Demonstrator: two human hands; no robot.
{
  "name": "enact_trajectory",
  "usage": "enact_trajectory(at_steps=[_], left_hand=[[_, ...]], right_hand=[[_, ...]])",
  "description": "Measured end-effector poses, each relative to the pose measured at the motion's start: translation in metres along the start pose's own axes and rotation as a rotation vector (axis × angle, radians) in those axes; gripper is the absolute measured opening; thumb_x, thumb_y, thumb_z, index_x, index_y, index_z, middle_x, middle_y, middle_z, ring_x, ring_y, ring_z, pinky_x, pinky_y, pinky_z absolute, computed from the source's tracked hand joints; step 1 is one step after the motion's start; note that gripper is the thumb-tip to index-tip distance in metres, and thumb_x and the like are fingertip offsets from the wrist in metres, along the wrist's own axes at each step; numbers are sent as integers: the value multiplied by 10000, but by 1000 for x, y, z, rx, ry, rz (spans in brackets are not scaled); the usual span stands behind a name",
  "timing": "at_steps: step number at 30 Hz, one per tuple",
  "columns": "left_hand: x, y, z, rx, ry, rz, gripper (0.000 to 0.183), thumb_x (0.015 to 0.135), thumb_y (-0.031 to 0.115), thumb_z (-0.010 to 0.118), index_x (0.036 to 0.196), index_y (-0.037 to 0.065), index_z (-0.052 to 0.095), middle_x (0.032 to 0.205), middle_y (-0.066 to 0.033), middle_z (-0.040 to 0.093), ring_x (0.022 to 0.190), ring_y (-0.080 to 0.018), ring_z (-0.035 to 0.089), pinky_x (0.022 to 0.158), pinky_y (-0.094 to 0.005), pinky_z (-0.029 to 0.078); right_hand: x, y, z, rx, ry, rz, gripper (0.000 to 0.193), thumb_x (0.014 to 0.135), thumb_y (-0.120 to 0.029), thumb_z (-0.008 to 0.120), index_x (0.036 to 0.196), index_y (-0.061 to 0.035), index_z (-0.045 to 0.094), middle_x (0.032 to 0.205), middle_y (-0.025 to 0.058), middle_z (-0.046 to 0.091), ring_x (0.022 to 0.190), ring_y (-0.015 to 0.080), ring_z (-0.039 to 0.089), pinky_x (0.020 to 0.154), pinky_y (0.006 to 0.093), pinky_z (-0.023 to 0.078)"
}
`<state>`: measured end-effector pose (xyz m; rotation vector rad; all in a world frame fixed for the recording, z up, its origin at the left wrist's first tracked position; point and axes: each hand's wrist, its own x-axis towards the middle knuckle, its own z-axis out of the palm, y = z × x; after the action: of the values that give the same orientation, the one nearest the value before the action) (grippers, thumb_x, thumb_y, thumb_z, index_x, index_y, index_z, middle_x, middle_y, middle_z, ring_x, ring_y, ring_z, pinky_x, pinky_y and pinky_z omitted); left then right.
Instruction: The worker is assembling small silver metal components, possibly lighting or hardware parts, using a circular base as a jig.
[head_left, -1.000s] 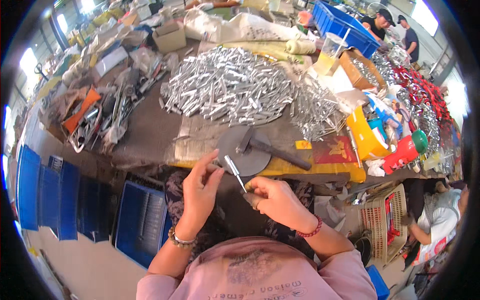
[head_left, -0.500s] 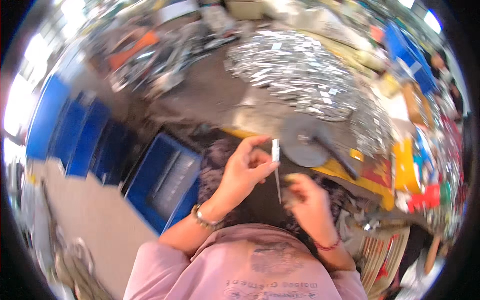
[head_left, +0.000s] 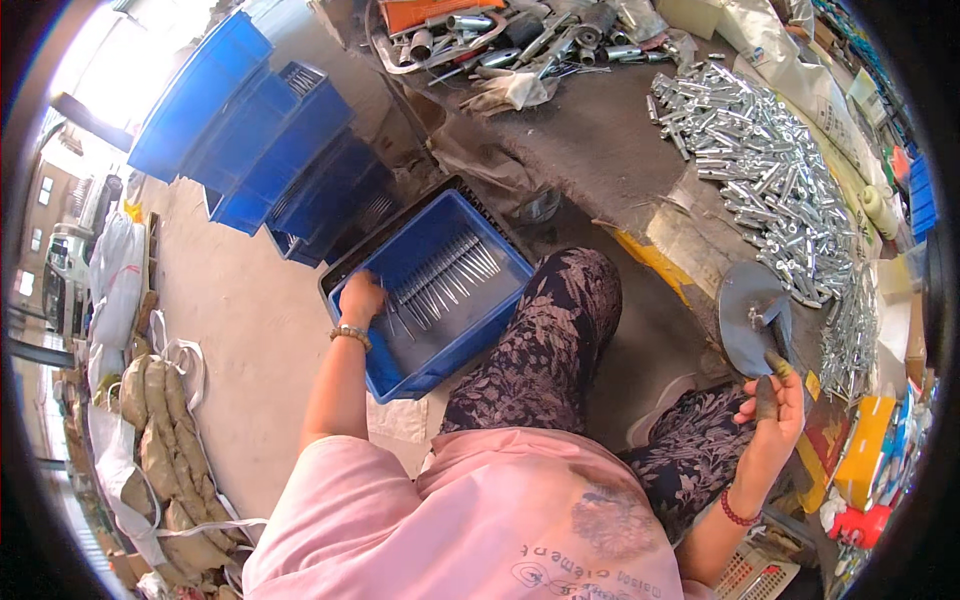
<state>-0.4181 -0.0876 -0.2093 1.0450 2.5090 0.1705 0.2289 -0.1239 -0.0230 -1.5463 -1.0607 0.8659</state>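
Observation:
My left hand (head_left: 362, 299) reaches over the left rim of a blue plastic bin (head_left: 447, 372). Its fingers are closed at the end of a thin metal rod (head_left: 402, 322), beside a slanting row of similar rods (head_left: 455, 275) laid in the bin. Over on the right, my right hand (head_left: 776, 408) is raised with curled fingers and dark covers on the thumb and index finger. Its fingertips are close to the lower edge of a round grey disc (head_left: 745, 325) with a grey handle; what they pinch, if anything, is hidden.
Metal sleeves (head_left: 760, 170) lie heaped on the workbench (head_left: 600, 125), with tools and sockets (head_left: 530, 40) at its far end. Stacked blue bins (head_left: 265, 140) stand at the upper left. My knee (head_left: 585, 290) is between bin and bench. Brown sacks (head_left: 165, 450) lie at left.
My left hand has moved left, from in front of me into the blue bin, with the rod. My right hand has moved right toward the disc. The view has turned left.

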Motion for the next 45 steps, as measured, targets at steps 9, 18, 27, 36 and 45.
enact_trajectory(at_steps=[9,18,27,36,45], left_hand=[[8,-29,48,214,40,-172,313,999,202,660,1257,81,789,1337,-229,765,1288,-427,720,1090,-505,585],[65,-73,91,243,-45,-30,256,994,184,680,1126,29,835,1262,-250,790,1175,-398,780,987,-470,638],[71,-77,83,-178,-366,-280,236,1020,175,662,1090,44,846,1077,-196,840,1037,-350,826,918,-421,660],[10,74,-4,-398,285,259,303,1084,305,683,1097,15,774,843,-157,779,741,-245,766,713,-412,579],[-168,372,-69,-737,58,1262,179,967,44,808,1138,23,762,920,-32,717,802,-118,644,768,-299,552]], right_hand=[[0,5,-3,12,-7,-29,332,1105,-151,662,1400,2,659,989,73,743,730,57,603,638,215,511],[-2,6,-2,20,-13,-35,337,1094,-160,689,1391,-2,678,984,70,735,736,58,594,651,218,508],[0,8,0,12,-21,-60,339,1096,-171,699,1388,0,681,986,64,728,756,64,597,677,230,508],[-5,-2,4,50,-88,-48,252,1107,-107,683,1335,0,693,1043,63,765,788,76,667,692,228,564],[-10,-23,2,119,-156,12,237,1098,-74,685,1319,5,725,1030,45,774,835,68,698,722,231,575]])
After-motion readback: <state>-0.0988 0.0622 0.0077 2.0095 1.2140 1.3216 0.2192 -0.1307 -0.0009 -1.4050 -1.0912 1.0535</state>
